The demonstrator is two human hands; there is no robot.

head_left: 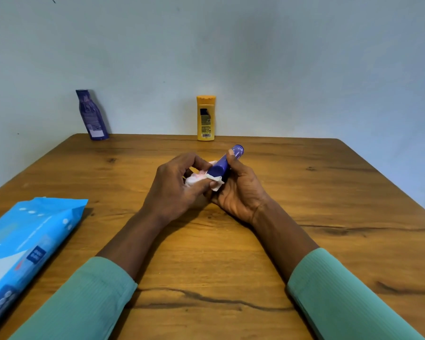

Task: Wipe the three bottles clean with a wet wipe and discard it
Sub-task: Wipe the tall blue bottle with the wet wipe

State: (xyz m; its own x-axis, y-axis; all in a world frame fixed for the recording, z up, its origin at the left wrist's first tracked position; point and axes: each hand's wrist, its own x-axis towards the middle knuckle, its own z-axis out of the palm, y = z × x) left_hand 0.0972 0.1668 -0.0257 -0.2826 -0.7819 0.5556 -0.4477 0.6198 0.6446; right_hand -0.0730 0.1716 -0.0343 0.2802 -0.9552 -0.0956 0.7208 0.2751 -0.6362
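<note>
My right hand grips a small blue bottle tilted over the middle of the wooden table, its far end pointing up and to the right. My left hand presses a crumpled white wet wipe against the bottle's lower end. A purple bottle stands at the table's far left edge, leaning against the wall. A yellow bottle stands upright at the far middle edge.
A blue pack of wet wipes lies at the near left of the table. A pale wall rises directly behind the far edge. Green sleeves cover both forearms.
</note>
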